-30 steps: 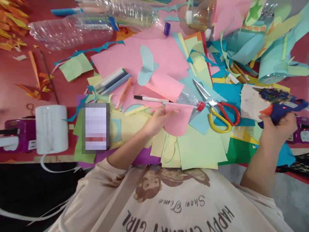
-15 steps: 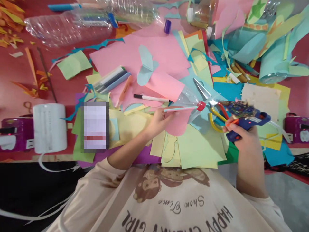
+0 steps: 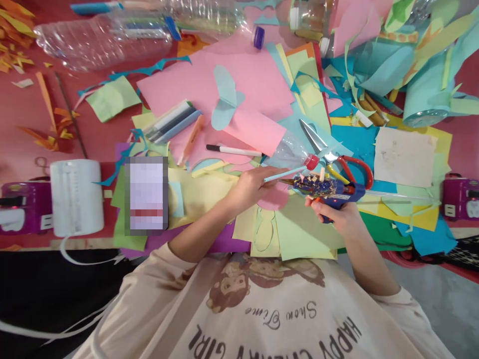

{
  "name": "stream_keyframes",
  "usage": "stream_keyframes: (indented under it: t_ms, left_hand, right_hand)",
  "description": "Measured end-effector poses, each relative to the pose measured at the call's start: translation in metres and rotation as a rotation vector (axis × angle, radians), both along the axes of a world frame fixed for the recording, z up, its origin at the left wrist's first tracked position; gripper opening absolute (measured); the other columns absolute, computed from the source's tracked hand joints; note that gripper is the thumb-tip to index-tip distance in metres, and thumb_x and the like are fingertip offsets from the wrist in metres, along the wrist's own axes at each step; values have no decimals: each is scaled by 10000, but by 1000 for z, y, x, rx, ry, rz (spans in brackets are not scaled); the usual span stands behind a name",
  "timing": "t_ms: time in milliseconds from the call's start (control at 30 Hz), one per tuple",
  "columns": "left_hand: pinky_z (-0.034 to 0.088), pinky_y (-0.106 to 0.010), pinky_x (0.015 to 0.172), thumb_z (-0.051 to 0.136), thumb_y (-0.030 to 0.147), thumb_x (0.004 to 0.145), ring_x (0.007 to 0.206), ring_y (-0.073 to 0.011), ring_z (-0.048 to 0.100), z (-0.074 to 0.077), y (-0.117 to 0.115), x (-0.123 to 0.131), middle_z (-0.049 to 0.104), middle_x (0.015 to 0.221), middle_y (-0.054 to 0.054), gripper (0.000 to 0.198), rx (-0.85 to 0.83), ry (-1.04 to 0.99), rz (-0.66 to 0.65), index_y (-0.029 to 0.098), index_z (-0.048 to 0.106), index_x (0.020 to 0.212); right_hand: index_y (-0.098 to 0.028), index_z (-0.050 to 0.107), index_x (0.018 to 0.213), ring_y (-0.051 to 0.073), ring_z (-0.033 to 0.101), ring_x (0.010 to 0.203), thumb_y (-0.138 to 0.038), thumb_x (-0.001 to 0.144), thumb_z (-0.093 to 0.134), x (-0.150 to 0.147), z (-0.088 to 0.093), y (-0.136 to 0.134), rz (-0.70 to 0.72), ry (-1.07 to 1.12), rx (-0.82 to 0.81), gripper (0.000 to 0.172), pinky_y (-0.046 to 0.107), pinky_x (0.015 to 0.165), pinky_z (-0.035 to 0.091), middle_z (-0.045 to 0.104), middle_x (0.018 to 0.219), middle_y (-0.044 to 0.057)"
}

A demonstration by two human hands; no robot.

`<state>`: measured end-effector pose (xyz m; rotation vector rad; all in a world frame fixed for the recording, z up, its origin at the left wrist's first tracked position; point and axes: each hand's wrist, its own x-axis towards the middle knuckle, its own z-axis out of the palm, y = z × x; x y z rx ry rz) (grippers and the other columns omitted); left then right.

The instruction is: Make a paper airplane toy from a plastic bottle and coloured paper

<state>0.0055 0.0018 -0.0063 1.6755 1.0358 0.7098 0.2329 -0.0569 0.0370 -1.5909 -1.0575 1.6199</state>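
Note:
My left hand (image 3: 251, 188) pinches a paper piece (image 3: 286, 174), seen edge-on as a thin light-blue strip; a rounded pink part (image 3: 276, 198) shows below it. My right hand (image 3: 339, 215) is wrapped round a blue glue gun (image 3: 340, 193) whose front is caked with paper scraps. Its nozzle points left and lies close to the paper piece by my left fingers; I cannot tell whether they touch. Just behind lies a clear plastic bottle (image 3: 290, 149), wrapped in pink paper and with a red cap. Scissors (image 3: 318, 139) with red and yellow handles lie beside the bottle.
A phone (image 3: 146, 197) with a blurred screen and a white power strip (image 3: 77, 198) are at left. Markers (image 3: 175, 122), a pen (image 3: 234, 150) and a light-blue paper butterfly shape (image 3: 226, 99) lie on coloured paper. Clear bottles (image 3: 105, 42) lie along the back.
My right hand has brought the glue gun leftward from beyond the scissors to the paper piece. My left hand has shifted slightly right, still pinching the paper.

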Motion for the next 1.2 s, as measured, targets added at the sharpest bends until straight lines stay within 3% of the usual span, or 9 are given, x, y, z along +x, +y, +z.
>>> stream_keyframes:
  t_ms: [300, 667, 1200]
  left_hand:
    - [532, -240, 839, 412, 16, 702, 1063, -179, 663, 0, -1, -1, 707, 1188, -38, 623, 27, 72, -34, 235, 667, 1227]
    - [530, -262, 816, 427, 25, 707, 1034, -200, 680, 0, 0, -1, 724, 1166, -42, 589, 80, 86, -39, 217, 682, 1203]
    - [540, -241, 830, 406, -51, 685, 1032, -164, 687, -6, 0, -3, 718, 1183, -32, 652, 229, 104, -68, 225, 662, 1216]
  right_hand:
    - [-194, 584, 610, 109, 446, 430, -458, 695, 718, -12, 4, -1, 71, -138, -22, 308, 266, 427, 390, 474, 448, -38]
    - [-223, 508, 532, 122, 450, 441, -412, 716, 691, -18, 6, 0, 47, -179, 72, 321, 276, 443, 401, 458, 431, -33]
    - [-218, 533, 572, 106, 425, 427, -381, 742, 674, -18, 5, 0, 83, -187, 147, 275, 264, 457, 394, 451, 434, -48]
